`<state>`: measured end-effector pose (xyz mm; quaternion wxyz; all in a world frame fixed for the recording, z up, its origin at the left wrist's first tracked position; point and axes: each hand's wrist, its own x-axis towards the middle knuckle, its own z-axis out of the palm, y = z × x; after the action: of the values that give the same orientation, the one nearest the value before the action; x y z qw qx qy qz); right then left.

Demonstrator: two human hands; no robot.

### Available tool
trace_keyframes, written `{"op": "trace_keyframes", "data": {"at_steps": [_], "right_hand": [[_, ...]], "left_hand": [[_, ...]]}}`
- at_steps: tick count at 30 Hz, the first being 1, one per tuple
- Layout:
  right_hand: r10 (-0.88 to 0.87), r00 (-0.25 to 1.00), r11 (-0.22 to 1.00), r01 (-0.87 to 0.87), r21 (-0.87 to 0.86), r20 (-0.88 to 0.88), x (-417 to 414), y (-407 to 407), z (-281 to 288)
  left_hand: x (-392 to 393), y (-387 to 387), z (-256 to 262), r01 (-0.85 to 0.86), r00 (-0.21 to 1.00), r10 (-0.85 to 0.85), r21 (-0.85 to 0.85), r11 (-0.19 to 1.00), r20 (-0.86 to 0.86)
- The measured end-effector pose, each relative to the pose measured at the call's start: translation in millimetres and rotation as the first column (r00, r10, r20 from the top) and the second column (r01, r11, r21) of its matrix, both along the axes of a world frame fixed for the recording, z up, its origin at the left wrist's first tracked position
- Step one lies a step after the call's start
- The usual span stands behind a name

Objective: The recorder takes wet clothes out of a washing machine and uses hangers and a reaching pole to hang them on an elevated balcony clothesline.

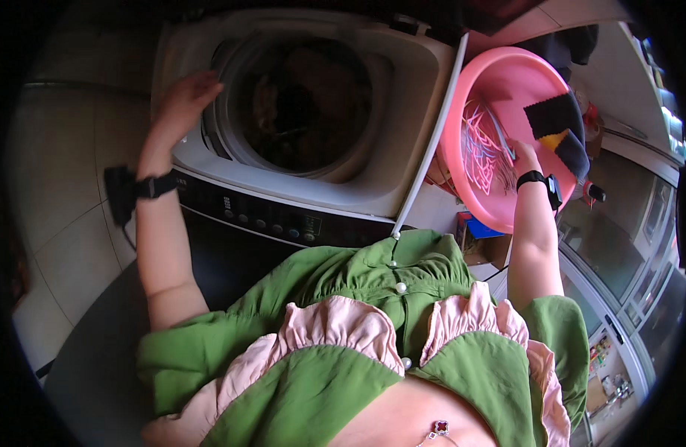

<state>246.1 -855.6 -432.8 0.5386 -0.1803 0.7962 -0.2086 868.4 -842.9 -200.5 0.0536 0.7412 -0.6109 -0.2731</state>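
My left hand [189, 103] is over the left rim of a top-loading washing machine [415, 128], blurred, its fingers a little bent and nothing visible in them. Beside it is the round drum opening, where dark laundry [303, 106] lies in shadow. On the right, my right hand [523, 155] reaches into a pink plastic basin [505, 61]. It is at the edge of a heap of pink, white and bluish clothes hangers [482, 162]. Its fingertips are partly hidden, so a grip on a hanger cannot be made out.
A dark cloth with a zigzag edge and a yellow patch [555, 114] hangs over the basin's right rim. Below the basin stands a box with a blue item [485, 228]. The control panel [264, 218] runs along the washer's front. Sliding glass doors [616, 223] are at right.
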Motion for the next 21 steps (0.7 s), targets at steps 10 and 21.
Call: {"op": "trace_keyframes", "data": {"at_steps": [10,21], "right_hand": [[-0.268,0.784,0.954,0.295,0.044,0.560,-25,12,48],[-0.010,0.999,0.796,0.035,-0.605,0.044,87,71,240]], "left_hand": [[-7,-35,-227,0.276,0.908,-0.340,0.263,0.924,0.243],[-45,6,-386,0.293,0.832,-0.360,0.217,0.931,0.423]]}}
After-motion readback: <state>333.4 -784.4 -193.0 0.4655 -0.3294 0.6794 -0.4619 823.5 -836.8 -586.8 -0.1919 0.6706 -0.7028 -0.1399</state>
